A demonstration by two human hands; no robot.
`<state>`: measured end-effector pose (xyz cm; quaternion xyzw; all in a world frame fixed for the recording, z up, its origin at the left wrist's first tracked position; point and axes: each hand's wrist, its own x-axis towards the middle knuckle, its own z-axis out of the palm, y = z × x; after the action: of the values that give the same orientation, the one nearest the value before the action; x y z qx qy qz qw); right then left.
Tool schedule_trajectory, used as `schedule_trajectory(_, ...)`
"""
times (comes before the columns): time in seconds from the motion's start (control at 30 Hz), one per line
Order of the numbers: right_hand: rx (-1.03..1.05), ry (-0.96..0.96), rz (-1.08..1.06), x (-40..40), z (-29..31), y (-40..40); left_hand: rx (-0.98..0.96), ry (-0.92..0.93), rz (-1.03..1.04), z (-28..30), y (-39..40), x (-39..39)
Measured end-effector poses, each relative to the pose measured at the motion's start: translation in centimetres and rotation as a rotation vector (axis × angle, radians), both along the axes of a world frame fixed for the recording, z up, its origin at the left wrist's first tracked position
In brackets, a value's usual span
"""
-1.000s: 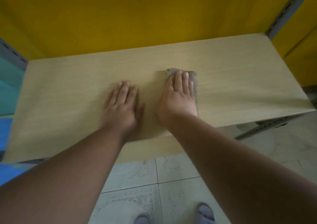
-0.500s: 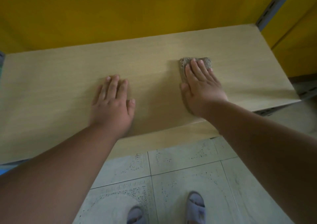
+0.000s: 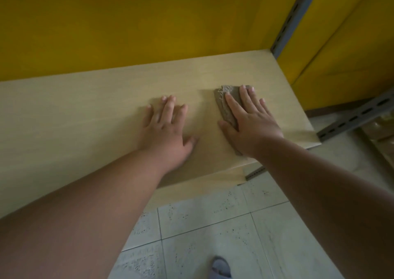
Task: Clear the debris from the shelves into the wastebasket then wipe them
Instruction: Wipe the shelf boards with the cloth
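On one pale wood-grain shelf board (image 3: 85, 116): two hands, one frayed grey-brown cloth (image 3: 227, 108).
Left hand (image 3: 166, 129) flat, fingers spread; right hand (image 3: 249, 123) flat, pressing cloth; no legible writing.

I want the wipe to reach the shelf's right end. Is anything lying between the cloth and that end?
Nothing visible does. The right hand presses the cloth flat, and the shelf beyond it is bare wood.

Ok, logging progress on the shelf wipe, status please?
Left hand flat on the shelf, holding nothing. Right hand pressing the cloth flat near the shelf's right end. No debris seen, nothing in the way.
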<state>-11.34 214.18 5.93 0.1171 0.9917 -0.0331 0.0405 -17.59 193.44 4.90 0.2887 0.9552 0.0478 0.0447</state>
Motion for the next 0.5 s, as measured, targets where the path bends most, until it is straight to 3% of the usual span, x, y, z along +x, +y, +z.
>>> schedule_trajectory(0.2,0.014,0.042,-0.004,0.7,-0.2,1.9,0.007,0.014,-0.043,-0.5,4.5,-0.2)
schedule_trajectory(0.5,-0.057,0.065,0.014,-0.7,-0.3,4.1,0.055,0.074,-0.017,-1.2,4.6,-0.1)
